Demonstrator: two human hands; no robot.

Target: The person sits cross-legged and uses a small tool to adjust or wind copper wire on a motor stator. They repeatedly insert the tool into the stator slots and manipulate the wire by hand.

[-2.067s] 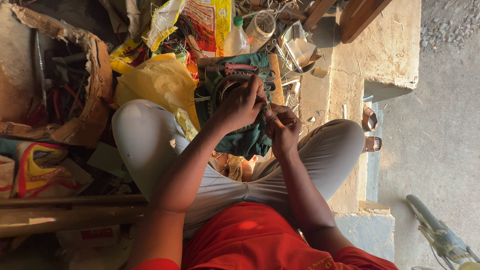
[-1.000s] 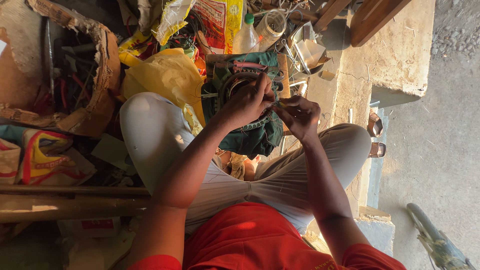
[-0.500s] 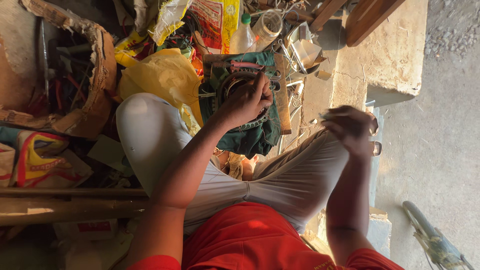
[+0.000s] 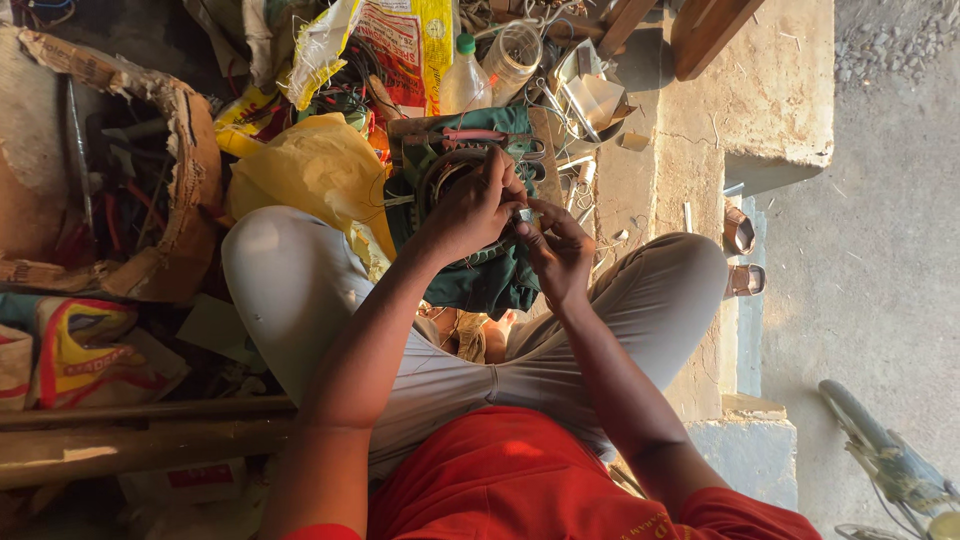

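Head view: the right hand [image 4: 562,252], out at 3 o'clock over the knee half a second ago, is back beside the left hand [image 4: 470,212], so two-handed work on the round wound coil [image 4: 440,172] resumes. The coil lies on green cloth [image 4: 490,280] at 12 o'clock. Both hands' fingers pinch a small pale piece [image 4: 524,214]; its kind is unclear, and the left hand hides most of the coil.
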